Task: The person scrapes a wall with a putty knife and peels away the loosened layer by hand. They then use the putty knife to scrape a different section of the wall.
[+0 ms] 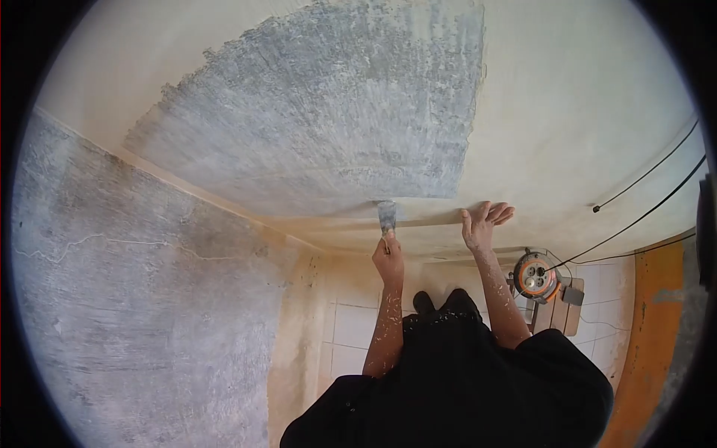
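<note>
Grey patch (336, 104) spreads over the cream wall (567, 112); the scraper (387, 217) is at its lower edge, blade end upward, its handle gripped in the left hand (388, 259); the right hand (487, 225) is open and spread at the wall, contact unclear; beyond it, a cable reel (533, 273) sits by wooden slats (554, 319).

On our left we see a patchy grey wall (142, 313) with a beige edge (293, 336); below, pale square floor tiles (354, 325), a brown slatted wooden stool (550, 319); rightward, an orange-painted surface (648, 336).
</note>
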Available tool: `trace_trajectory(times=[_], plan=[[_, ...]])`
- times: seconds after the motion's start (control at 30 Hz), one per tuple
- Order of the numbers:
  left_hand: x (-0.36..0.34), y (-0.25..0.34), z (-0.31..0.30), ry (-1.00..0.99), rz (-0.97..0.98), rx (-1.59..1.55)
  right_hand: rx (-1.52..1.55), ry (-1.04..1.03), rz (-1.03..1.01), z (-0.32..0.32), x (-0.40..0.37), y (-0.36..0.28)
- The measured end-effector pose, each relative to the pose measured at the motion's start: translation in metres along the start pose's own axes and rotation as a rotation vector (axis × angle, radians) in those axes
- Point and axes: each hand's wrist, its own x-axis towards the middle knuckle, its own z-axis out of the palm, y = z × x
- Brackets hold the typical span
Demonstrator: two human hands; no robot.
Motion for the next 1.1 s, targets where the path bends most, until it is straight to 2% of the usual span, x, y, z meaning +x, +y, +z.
trace_trajectory(times=[0.07, 0.1, 0.2, 0.5, 0.57, 0.7, 0.8, 1.0, 1.1], plan=[[-0.002, -0.027, -0.004, -0.006, -0.066, 0.011, -0.004, 0.018, -0.021, 0.000, -0.002, -0.001], [0.002, -0.020, -0.003, -0.014, -0.091, 0.013, -0.010, 0.036, -0.029, 0.002, 0.002, 0.000], [0.002, -0.002, 0.004, 0.018, 0.000, 0.000, -0.009, 0.042, -0.033, 0.004, 0.000, 0.003], [-0.002, 0.009, -0.004, -0.030, -0.091, -0.009, 0.021, 0.052, -0.011, 0.010, -0.005, 0.007], [-0.006, -0.019, -0.008, -0.018, -0.125, 0.038, 0.026, 0.028, 0.001, 0.005, -0.011, 0.006], [0.000, 0.006, 0.003, -0.029, -0.147, -0.059, 0.006, 0.046, -0.023, 0.006, -0.004, 0.005], [0.001, 0.007, -0.007, -0.014, -0.051, 0.027, 0.026, 0.029, 0.000, 0.006, -0.005, 0.006], [0.000, 0.012, -0.002, -0.049, -0.101, -0.099, 0.019, 0.038, -0.014, 0.006, -0.003, 0.005], [-0.001, 0.002, -0.006, -0.022, -0.057, 0.021, 0.014, 0.048, -0.027, 0.007, -0.003, 0.005]])
